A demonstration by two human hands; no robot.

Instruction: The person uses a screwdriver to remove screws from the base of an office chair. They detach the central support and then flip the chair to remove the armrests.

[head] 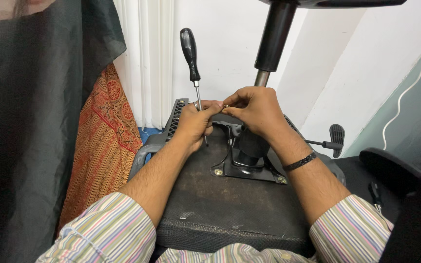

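Left hand (194, 122) closed around the shaft of a black-handled screwdriver (191, 58), held upright. Right hand (255, 109) pinches a small fastener (226, 105) at its fingertips, touching the left. Both rest above the black mounting plate (249, 168) on an overturned chair seat (230, 199).

An upturned seat (230, 204) lies in the near middle, a plate (249, 168) on it. A column (273, 39) rises from the plate at the far side. Left hand (195, 124) and right hand (257, 109) meet above the plate's far edge, a screwdriver (191, 53) standing upright at the left hand. A lever (331, 141) sticks out right. Cloth (105, 146) hangs left; a wall (220, 48) stands behind.
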